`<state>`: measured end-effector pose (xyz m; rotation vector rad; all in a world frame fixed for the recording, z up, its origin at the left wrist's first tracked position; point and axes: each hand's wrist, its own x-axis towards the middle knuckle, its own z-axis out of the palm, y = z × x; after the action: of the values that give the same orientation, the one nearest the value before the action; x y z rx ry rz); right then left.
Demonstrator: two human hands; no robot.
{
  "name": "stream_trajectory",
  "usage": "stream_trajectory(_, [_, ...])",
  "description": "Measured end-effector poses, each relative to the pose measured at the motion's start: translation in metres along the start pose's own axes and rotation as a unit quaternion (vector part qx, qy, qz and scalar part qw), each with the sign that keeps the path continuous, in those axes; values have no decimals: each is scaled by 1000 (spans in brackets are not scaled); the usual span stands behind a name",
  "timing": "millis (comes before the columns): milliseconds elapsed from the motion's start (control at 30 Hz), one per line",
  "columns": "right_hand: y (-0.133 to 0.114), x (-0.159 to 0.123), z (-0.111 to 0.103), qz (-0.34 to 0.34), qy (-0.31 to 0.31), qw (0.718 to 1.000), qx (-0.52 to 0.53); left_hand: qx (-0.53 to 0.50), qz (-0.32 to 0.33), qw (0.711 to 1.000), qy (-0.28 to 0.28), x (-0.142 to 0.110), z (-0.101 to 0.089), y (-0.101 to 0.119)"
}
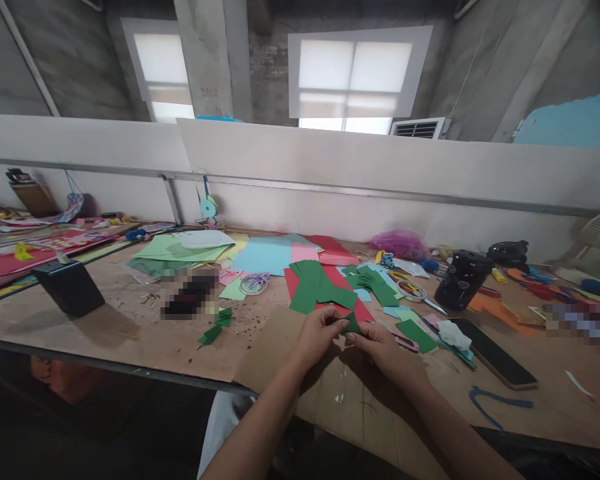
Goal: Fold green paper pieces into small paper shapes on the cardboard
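Between the fingertips of both hands is a small folded piece of green paper [351,324]. My left hand [323,333] pinches it from the left and my right hand [379,345] from the right, above a brown cardboard sheet [275,343]. Just beyond the hands lie larger green paper sheets [314,283] on top of red paper [359,300]. To the left, small folded green pieces [211,335] rest on the table. Cut green strips [380,283] are heaped to the right, and a green rectangle [416,335] lies by my right hand, near a pink-handled tool [406,343].
A dark tumbler [463,280] and a phone [497,353] are on the right, with a crumpled tissue [454,335] beside the phone. On the left stands a black box [70,287]. Light green and blue paper [263,255] lies at the back, below a white partition [300,213].
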<state>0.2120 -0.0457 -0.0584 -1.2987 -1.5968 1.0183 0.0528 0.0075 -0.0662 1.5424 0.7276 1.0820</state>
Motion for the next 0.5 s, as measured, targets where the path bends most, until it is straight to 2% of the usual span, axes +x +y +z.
stream_trajectory(267, [4, -2, -3, 27, -4, 1000, 7, 3, 1, 1000, 9, 0, -3, 3])
stream_trajectory(500, [-3, -1, -3, -17, 45, 999, -12, 31, -14, 999, -20, -3, -2, -2])
